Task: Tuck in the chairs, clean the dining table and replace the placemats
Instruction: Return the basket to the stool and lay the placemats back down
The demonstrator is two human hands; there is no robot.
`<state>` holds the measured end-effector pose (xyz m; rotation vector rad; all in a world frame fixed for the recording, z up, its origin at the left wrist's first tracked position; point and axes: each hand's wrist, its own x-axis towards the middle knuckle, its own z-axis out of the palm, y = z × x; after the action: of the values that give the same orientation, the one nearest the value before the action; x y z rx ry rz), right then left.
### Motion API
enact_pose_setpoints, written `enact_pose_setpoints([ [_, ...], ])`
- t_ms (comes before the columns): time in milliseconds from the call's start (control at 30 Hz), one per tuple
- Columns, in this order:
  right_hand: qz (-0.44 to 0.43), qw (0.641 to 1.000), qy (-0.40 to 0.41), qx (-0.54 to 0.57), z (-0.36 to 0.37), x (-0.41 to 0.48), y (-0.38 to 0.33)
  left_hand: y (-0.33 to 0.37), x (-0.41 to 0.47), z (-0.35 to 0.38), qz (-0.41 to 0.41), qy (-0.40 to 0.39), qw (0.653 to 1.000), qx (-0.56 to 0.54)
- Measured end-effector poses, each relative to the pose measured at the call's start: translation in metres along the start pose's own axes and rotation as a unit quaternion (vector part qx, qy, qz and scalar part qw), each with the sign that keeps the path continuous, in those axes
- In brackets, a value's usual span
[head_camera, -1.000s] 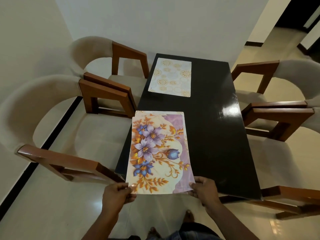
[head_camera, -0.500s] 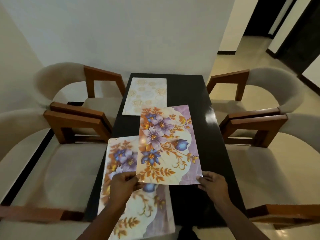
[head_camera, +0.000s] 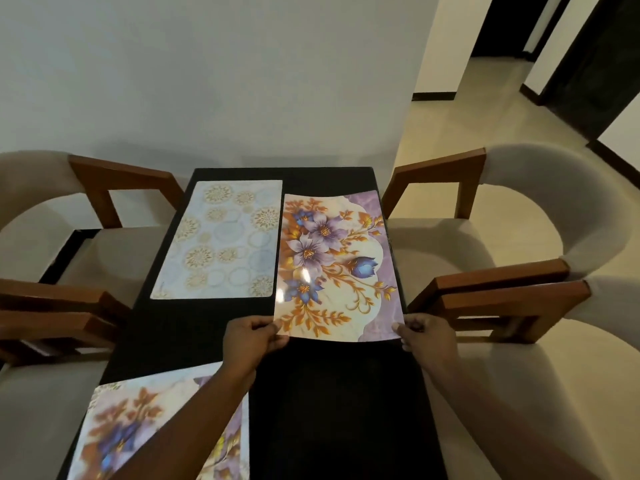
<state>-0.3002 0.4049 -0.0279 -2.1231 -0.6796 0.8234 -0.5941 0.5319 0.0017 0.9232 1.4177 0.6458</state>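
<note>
A glossy floral placemat (head_camera: pixel 334 268) with purple and blue flowers is held over the far right part of the black dining table (head_camera: pixel 332 403). My left hand (head_camera: pixel 251 339) pinches its near left corner and my right hand (head_camera: pixel 427 336) pinches its near right corner. A pale placemat (head_camera: pixel 221 240) with gold circles lies flat at the far left of the table. Another floral placemat (head_camera: pixel 145 431) lies at the near left, partly hidden by my left forearm.
Two beige chairs with wooden arms stand on the left (head_camera: pixel 86 237) and two on the right (head_camera: pixel 502 244), drawn up to the table's sides. A white wall stands behind the table's far end. Tiled floor and a dark doorway (head_camera: pixel 588 64) lie at the far right.
The held floral placemat has moved forward and to the right, from the near left to beside the pale mat. A second floral mat stayed on the near left of the table.
</note>
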Motion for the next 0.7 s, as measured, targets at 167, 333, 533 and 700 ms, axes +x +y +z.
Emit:
enact_pose_setpoints([
  [167,0.018,1.000,0.021,0.010,0.011,0.073,-0.009,0.013,0.064,0.035,-0.021,0.019,0.999,-0.020],
  [333,0.038,0.998,0.031,0.028,0.023,0.120,-0.008,0.026,0.114,0.056,-0.039,0.039,0.998,-0.011],
  [533,0.053,0.997,0.049,0.025,0.030,0.142,-0.011,0.031,0.141,0.066,-0.074,0.058,0.996,-0.008],
  [700,0.064,0.996,0.069,0.010,0.037,0.143,-0.010,0.026,0.152,0.064,-0.093,0.079,0.992,0.023],
])
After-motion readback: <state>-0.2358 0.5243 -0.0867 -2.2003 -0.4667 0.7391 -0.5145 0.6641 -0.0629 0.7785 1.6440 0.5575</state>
